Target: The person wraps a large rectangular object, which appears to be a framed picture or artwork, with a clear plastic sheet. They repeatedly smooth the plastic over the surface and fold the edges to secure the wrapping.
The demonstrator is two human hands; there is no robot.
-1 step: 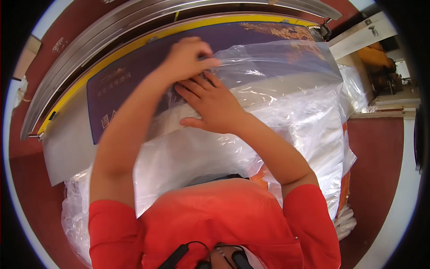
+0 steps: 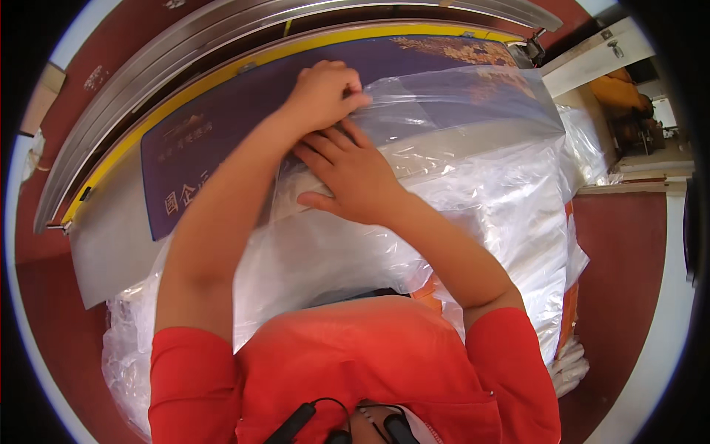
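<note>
A large purple printed sheet point(image 2: 244, 100) with gold leaf patterns and pale lettering spreads across the work surface. Clear plastic film point(image 2: 444, 111) overlaps its right part and gathers in shiny folds toward my body. At the film's left end, my left hand point(image 2: 325, 96) is closed, fingers curled and pinching the film; its fingertips are partly hidden. Just below and to its right, my right hand point(image 2: 351, 174) rests flat on the film over the sheet, thumb out and fingers apart. My left wrist covers part of the lettering.
Behind the sheet run a yellow strip point(image 2: 155, 111) and long curved-looking metal rails point(image 2: 111, 103). A plain grey sheet point(image 2: 103, 244) sticks out at the left. Crumpled clear plastic point(image 2: 510, 222) is heaped at the right, near an open white cabinet point(image 2: 592, 55).
My left hand has shifted slightly to the right, uncovering more lettering. The purple sheet's left edge sits a little further left. My right hand has stayed in place.
</note>
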